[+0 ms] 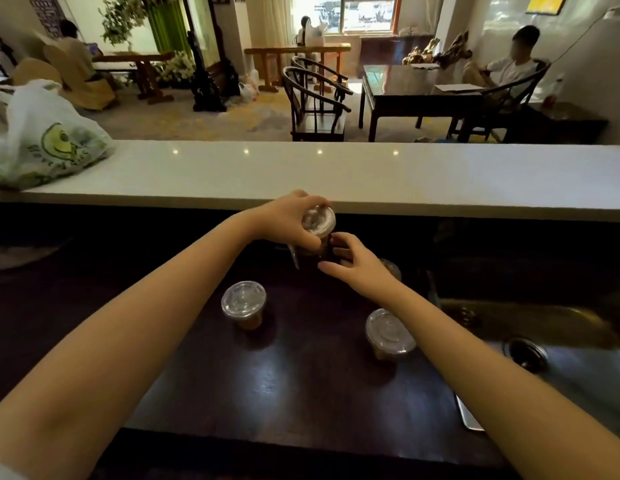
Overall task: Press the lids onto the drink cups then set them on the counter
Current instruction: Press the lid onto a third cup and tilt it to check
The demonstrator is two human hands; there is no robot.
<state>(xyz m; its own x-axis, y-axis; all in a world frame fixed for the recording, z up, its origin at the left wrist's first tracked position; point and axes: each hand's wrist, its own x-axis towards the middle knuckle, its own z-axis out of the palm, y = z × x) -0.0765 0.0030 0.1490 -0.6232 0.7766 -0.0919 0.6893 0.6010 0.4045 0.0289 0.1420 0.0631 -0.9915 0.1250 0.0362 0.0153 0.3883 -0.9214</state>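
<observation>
A clear drink cup (313, 252) with brown liquid stands on the dark worktop, just below the white counter (336, 174). My left hand (287, 220) curls over its clear plastic lid (318, 220), fingers on the rim. Around the cup's right side closes my right hand (353, 263). Two more lidded cups stand nearer me: one at the left (243, 304) and one at the right (389, 332). Another cup (391, 268) peeks out behind my right wrist, mostly hidden.
A white plastic bag (45, 140) with a green print lies on the counter's left end. A metal sink (543, 344) sits to the right of the worktop (294, 386). Beyond the counter are chairs, tables and seated people.
</observation>
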